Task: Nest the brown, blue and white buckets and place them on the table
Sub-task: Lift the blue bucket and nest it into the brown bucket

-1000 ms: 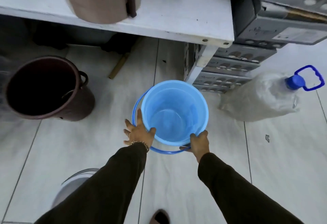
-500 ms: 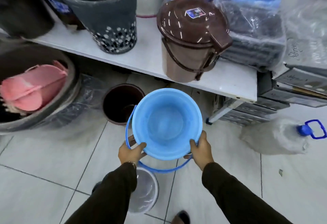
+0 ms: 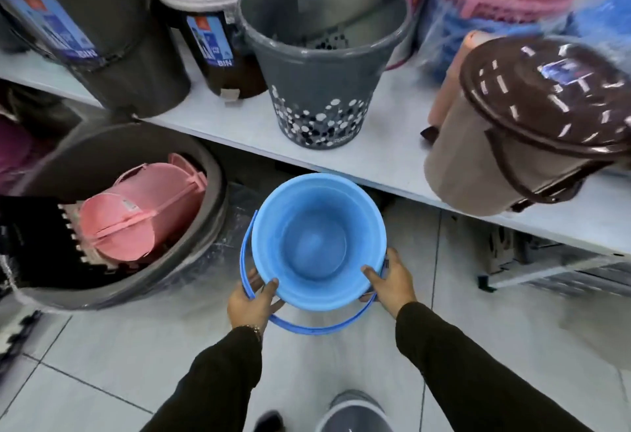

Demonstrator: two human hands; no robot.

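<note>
From the head camera, you are holding the blue bucket point(image 3: 319, 243) in the air with both hands, over the tiled floor point(image 3: 102, 363). Your left hand point(image 3: 252, 301) is gripping the near left side of its rim, with the thumb lying over the edge. Your right hand point(image 3: 392, 281) is gripping the near right side the same way. The bucket's blue handle point(image 3: 300, 327) is hanging down in a loop near your wrists. The bucket is sitting upright with its open mouth facing you, just in front of the edge of the white table point(image 3: 386, 158).

Far on the table, a grey bin with dots point(image 3: 322, 59) is standing in the middle. A tan bucket with a brown lid point(image 3: 522, 124) is standing to its right. Two dark bins with blue labels point(image 3: 102, 32) are standing on the left. On the floor to the left, a big dark tub point(image 3: 112, 213) is holding pink baskets point(image 3: 143, 209). Near your feet, a whitish bucket point(image 3: 353, 413) is peeking in at the bottom edge.
</note>
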